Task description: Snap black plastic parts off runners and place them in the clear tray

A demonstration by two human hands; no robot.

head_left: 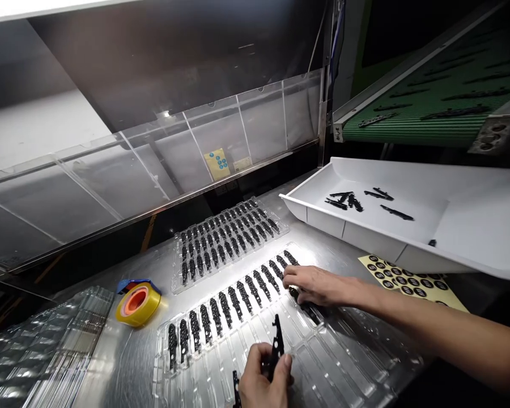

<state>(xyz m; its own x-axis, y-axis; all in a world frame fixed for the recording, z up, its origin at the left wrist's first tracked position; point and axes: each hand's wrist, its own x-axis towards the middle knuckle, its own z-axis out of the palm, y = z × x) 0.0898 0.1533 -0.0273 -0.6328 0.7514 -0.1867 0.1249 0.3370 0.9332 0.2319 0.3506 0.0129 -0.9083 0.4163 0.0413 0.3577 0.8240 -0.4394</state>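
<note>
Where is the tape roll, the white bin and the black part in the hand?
tape roll (pixel 138 303), head view, yellow side
white bin (pixel 323 218), head view, front wall
black part (pixel 277 340), head view, its middle

The near clear tray (pixel 323 362) is crossed by the right hand (pixel 314 285), whose forearm bars the way in from 3 o'clock. The left hand (pixel 261 382) sits at the tray's 6 o'clock edge, with a black part (pixel 276 345) standing up from it. Bare surface (pixel 123 351) is left open between the tray and the tape roll (pixel 138 303) at 10 o'clock. At 12 o'clock the filled tray (pixel 227 241) lies close under the clear shield (pixel 153 170), which closes off the back. At 2 o'clock the white bin (pixel 463 226) overhangs the sticker sheet (pixel 408 280). Stacked empty trays (pixel 38 351) fill the 9 o'clock corner.
</note>
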